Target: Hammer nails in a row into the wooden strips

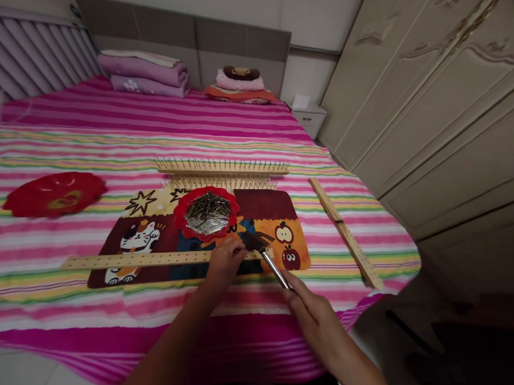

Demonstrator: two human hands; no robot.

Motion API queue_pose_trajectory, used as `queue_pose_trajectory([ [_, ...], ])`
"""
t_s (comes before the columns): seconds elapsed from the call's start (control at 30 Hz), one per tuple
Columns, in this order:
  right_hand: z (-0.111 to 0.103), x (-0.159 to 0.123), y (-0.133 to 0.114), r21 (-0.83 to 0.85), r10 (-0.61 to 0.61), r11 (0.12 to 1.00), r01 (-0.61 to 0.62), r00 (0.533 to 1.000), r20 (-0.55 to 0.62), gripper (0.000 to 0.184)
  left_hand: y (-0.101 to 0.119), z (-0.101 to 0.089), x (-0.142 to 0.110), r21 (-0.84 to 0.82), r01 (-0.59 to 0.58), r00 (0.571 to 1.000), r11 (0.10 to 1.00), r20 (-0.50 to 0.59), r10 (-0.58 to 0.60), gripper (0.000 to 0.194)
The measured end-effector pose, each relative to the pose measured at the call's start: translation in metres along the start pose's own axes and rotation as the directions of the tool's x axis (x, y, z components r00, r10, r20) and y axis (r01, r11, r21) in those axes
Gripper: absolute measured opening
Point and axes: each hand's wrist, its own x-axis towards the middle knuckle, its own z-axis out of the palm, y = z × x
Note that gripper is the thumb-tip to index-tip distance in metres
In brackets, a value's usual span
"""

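My right hand (310,304) is closed around the shiny metal handle of a hammer (274,268). The hammer's dark head is over a pale wooden strip (145,260) with rows of small holes, close to my left fingertips. My left hand (226,260) is at the strip's right part, thumb and fingers pinched together; whatever they hold is too small to make out. Just behind that hand, a red scalloped bowl (178,215) contains many loose metal nails (209,212). Strip and bowl both rest on a patterned mat (260,201) with a cat and apples.
Beyond the mat lie wooden strips (224,172) bristling with upright nails. At the right is a bundle of wooden strips (346,235) bound by a dark band. A red plate (57,195) sits left on the striped bedspread (46,297). Wardrobe doors (449,109) stand right of the bed.
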Motion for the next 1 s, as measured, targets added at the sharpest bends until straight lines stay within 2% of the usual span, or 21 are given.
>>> queue_pose_trajectory([
  [0.07, 0.002, -0.008, 0.007, 0.106, 0.079, 0.992, -0.068, 0.992, -0.103, 0.047, -0.001, 0.002, 0.0, -0.013, -0.007, 1.0, 1.0, -0.002, 0.007, 0.007],
  [0.13, 0.007, -0.017, 0.017, 0.294, 0.227, 0.942, -0.16, 0.952, -0.208, 0.051, -0.002, 0.004, -0.001, -0.019, -0.011, 1.0, 1.0, -0.003, 0.011, 0.008],
  [0.23, 0.019, -0.026, 0.04, 0.614, 0.475, 0.752, -0.241, 0.843, -0.251, 0.057, -0.001, 0.004, -0.004, -0.046, -0.018, 1.0, 0.999, 0.01, 0.018, 0.007],
  [0.3, 0.025, -0.03, 0.058, 0.741, 0.541, 0.641, -0.199, 0.803, -0.252, 0.059, -0.001, -0.003, -0.004, -0.065, -0.022, 1.0, 0.998, 0.017, 0.023, 0.008],
  [0.4, 0.028, -0.031, 0.081, 0.812, 0.548, 0.571, -0.123, 0.793, -0.265, 0.056, -0.004, -0.03, 0.005, 0.066, -0.009, 0.996, 0.998, -0.087, 0.015, 0.013],
  [0.47, 0.028, -0.03, 0.089, 0.82, 0.54, 0.563, -0.108, 0.799, -0.265, 0.054, -0.009, -0.054, 0.017, 0.28, 0.069, 0.979, 0.958, -0.204, -0.011, 0.016],
  [0.5, 0.027, -0.029, 0.092, 0.817, 0.533, 0.568, -0.105, 0.803, -0.267, 0.054, -0.012, -0.066, 0.025, 0.386, 0.119, 0.974, 0.915, -0.223, -0.033, 0.017],
  [0.6, 0.027, -0.027, 0.093, 0.801, 0.513, 0.59, -0.105, 0.815, -0.271, 0.054, -0.021, -0.088, 0.047, 0.64, 0.161, 0.986, 0.751, -0.139, -0.093, 0.019],
  [0.67, 0.027, -0.026, 0.093, 0.801, 0.52, 0.588, -0.113, 0.811, -0.267, 0.053, -0.025, -0.092, 0.058, 0.726, 0.156, 0.987, 0.67, -0.08, -0.142, 0.02],
  [0.73, 0.027, -0.026, 0.094, 0.804, 0.526, 0.582, -0.118, 0.809, -0.263, 0.051, -0.027, -0.089, 0.064, 0.762, 0.159, 0.982, 0.628, -0.054, -0.184, 0.021],
  [0.87, 0.027, -0.025, 0.096, 0.801, 0.522, 0.587, -0.12, 0.812, -0.261, 0.044, -0.024, -0.085, 0.065, 0.783, 0.161, 0.972, 0.601, -0.02, -0.234, 0.026],
  [1.0, 0.027, -0.025, 0.095, 0.801, 0.518, 0.587, -0.121, 0.816, -0.256, 0.038, -0.015, -0.097, 0.065, 0.781, 0.154, 0.96, 0.605, 0.027, -0.279, 0.023],
])
